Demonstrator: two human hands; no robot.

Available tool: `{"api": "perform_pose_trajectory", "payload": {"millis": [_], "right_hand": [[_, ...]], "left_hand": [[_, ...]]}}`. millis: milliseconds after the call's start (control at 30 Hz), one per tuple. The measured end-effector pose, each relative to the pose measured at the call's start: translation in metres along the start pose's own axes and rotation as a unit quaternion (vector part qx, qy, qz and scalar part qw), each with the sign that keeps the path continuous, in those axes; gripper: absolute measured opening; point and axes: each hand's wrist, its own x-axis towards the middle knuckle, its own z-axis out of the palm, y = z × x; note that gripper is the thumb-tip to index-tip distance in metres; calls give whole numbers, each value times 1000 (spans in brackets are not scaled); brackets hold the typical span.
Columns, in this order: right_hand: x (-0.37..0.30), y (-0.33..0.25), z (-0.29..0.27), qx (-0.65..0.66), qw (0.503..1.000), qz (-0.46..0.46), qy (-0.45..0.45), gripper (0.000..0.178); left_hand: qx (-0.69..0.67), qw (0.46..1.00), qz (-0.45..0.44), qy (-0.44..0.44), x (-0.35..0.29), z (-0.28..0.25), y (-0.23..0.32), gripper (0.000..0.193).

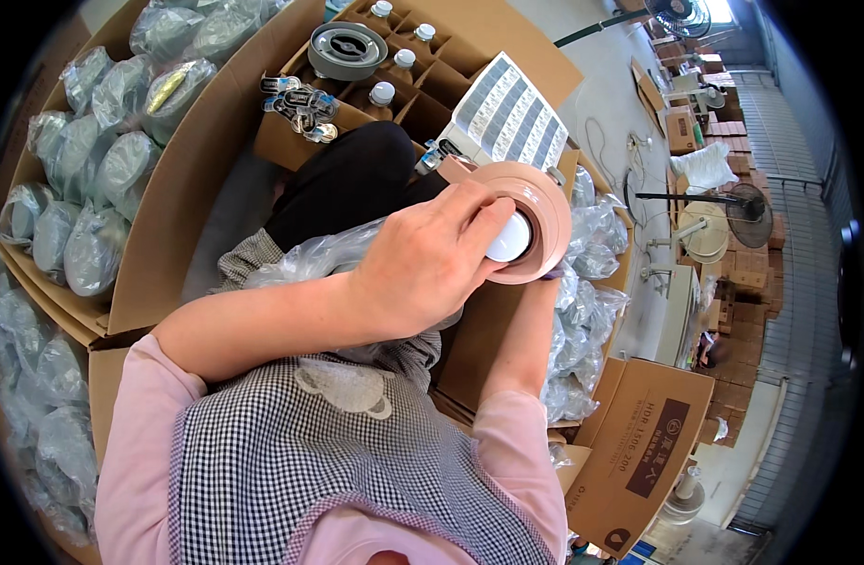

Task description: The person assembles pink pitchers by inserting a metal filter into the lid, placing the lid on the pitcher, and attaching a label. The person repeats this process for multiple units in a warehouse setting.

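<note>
Across the grey floor (594, 89) I see one black fan (750, 215); there is another fan (679, 11); brown boxes (754, 268) stand in piles; a puffy white bag (705, 168) is near them.

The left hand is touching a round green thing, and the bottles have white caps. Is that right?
Not green: in the head view, the round thing that the left hand touches is pink. The bottles do have white caps.
</note>
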Motion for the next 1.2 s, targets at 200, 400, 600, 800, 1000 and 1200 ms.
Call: {"api": "perform_pose_trajectory", "payload": {"millis": [200, 400, 600, 800, 1000, 1200], "right_hand": [[0, 0, 8, -35, 999, -3, -10, 49], [7, 5, 10, -82, 996, -18, -31, 49], [-8, 17, 34, -74, 997, -30, -25, 51], [-23, 14, 32, -71, 997, -40, 0, 50], [-21, 12, 30, -73, 996, -47, 6, 50], [-24, 16, 29, -71, 996, -50, 8, 49]], "left_hand": [[19, 998, -40, -52, 11, -8, 2, 45], [-18, 996, -75, -47, 5, -3, 3, 52], [-166, 983, -67, 41, -8, 12, -3, 62], [-155, 987, -39, 16, -2, 18, -1, 83], [-74, 989, 105, 76, 7, 25, -9, 56], [-51, 986, 135, 87, 3, 31, -7, 55]]}}
